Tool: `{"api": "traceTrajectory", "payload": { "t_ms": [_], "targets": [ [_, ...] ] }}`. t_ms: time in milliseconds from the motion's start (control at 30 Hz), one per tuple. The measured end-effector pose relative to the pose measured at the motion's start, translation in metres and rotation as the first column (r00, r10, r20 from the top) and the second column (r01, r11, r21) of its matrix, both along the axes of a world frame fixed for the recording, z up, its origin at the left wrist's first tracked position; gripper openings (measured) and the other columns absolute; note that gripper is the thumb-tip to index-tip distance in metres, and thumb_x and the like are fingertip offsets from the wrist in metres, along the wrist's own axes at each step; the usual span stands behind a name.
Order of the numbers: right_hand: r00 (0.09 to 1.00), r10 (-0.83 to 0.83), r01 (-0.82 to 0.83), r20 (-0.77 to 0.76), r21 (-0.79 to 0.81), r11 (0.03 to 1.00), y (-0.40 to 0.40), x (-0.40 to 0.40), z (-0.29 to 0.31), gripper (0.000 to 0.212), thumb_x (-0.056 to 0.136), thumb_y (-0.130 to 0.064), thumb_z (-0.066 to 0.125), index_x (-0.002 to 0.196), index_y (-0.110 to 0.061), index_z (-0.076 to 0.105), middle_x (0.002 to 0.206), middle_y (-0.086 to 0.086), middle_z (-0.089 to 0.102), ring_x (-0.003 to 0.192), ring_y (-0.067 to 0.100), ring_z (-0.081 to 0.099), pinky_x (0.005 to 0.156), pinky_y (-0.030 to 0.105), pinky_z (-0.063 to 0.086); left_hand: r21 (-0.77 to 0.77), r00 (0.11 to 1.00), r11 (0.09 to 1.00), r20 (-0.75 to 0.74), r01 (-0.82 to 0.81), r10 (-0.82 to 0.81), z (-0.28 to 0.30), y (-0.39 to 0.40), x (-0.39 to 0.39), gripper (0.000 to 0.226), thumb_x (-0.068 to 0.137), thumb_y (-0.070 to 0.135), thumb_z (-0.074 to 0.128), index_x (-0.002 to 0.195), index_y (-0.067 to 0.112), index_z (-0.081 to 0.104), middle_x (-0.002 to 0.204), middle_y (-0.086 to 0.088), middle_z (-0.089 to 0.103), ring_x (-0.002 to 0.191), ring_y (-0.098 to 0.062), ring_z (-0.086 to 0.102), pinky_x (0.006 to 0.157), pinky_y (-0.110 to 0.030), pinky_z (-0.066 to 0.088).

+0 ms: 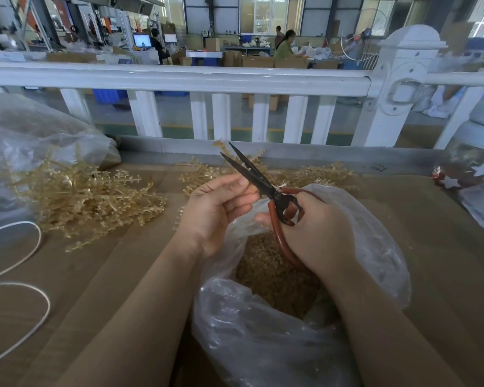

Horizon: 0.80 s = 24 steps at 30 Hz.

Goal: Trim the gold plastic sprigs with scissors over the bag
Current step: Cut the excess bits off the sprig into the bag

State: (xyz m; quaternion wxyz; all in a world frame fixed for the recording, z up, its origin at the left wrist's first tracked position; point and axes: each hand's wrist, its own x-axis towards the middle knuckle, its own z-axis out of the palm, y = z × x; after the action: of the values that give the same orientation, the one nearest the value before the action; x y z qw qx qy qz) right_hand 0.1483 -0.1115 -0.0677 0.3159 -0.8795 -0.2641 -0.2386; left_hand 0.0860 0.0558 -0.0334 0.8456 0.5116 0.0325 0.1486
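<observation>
My right hand (316,233) grips the red handles of black-bladed scissors (252,174), whose blades stand slightly apart and point up and away. My left hand (215,213) is curled just left of the blades, its thumb tip touching the lower blade; whether it pinches a sprig I cannot tell. Both hands hover over an open clear plastic bag (375,247) holding gold trimmed bits (271,275). A heap of gold plastic sprigs (84,199) lies on the left of the cardboard table, and more sprigs (319,174) lie behind the hands.
A large clear bag (25,141) with more sprigs sits at the far left. A white cord (17,275) loops near the left edge. A white railing (179,76) runs along the table's back. A glass jar (475,155) stands at the right.
</observation>
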Motion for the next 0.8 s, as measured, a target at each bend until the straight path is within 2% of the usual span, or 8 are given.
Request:
{"api": "traceTrajectory", "payload": {
  "t_ms": [200,367,467,567,667,800],
  "targets": [
    [1.0,0.001,-0.001,0.006,0.002,1.0,0.0002,-0.0004,0.0014,0.057,0.076,-0.08,0.055,0.073,-0.023,0.057,0.066,-0.012,0.061,0.06,0.006,0.056,0.06,0.031,0.055,0.032,0.998,0.999,0.04,-0.04,0.038,-0.0003,-0.0012,-0.0004,0.015,0.073,0.017,0.072,0.086,0.011,0.077,0.079,-0.006,0.075,0.069,-0.013,0.071,0.063,-0.02,0.056],
    [1.0,0.012,-0.012,0.019,0.026,1.0,0.0004,-0.0018,0.0027,0.062,0.073,-0.086,0.047,0.071,-0.025,0.053,0.064,-0.014,0.057,0.059,0.004,0.054,0.059,0.03,0.054,0.084,0.998,0.994,0.034,-0.064,0.061,-0.0007,-0.0027,-0.0005,0.017,0.073,0.018,0.072,0.088,0.01,0.076,0.077,-0.006,0.075,0.068,-0.014,0.07,0.063,-0.021,0.056],
    [0.999,0.009,-0.01,0.033,0.03,0.999,0.0006,-0.0043,0.0054,0.062,0.071,-0.091,0.039,0.07,-0.03,0.047,0.062,-0.022,0.047,0.056,-0.003,0.047,0.053,0.021,0.045,0.123,0.997,0.99,0.034,-0.07,0.067,-0.0015,-0.0048,-0.0008,0.009,0.072,0.017,0.073,0.078,0.016,0.078,0.075,-0.005,0.074,0.067,-0.014,0.07,0.064,-0.021,0.056],
    [0.998,-0.009,0.007,0.068,0.04,0.999,0.0006,-0.0064,0.0066,0.058,0.073,-0.089,0.04,0.068,-0.032,0.04,0.058,-0.024,0.039,0.052,-0.006,0.04,0.049,0.016,0.033,0.141,0.996,0.987,0.046,-0.083,0.077,-0.0031,-0.0059,0.0002,0.009,0.07,0.016,0.073,0.077,0.016,0.078,0.074,-0.006,0.074,0.067,-0.015,0.07,0.063,-0.021,0.056],
    [0.997,-0.011,0.008,0.078,0.036,0.999,0.0007,-0.0047,0.0043,0.059,0.073,-0.087,0.041,0.067,-0.028,0.044,0.058,-0.02,0.043,0.052,-0.003,0.042,0.05,0.021,0.041,0.153,0.996,0.985,0.05,-0.084,0.077,-0.0045,-0.0064,0.0017,0.01,0.07,0.017,0.074,0.079,0.015,0.078,0.074,-0.006,0.074,0.067,-0.014,0.07,0.063,-0.021,0.056],
    [0.995,-0.029,0.026,0.09,0.03,0.999,0.0007,-0.0037,0.0025,0.056,0.078,-0.076,0.055,0.066,-0.021,0.049,0.059,-0.012,0.052,0.051,0.006,0.049,0.052,0.029,0.051,0.213,0.996,0.973,0.043,-0.086,0.079,-0.0058,-0.0038,0.0021,0.009,0.071,0.021,0.074,0.079,0.018,0.079,0.075,-0.006,0.075,0.066,-0.014,0.071,0.059,-0.021,0.055]
  ]
}}
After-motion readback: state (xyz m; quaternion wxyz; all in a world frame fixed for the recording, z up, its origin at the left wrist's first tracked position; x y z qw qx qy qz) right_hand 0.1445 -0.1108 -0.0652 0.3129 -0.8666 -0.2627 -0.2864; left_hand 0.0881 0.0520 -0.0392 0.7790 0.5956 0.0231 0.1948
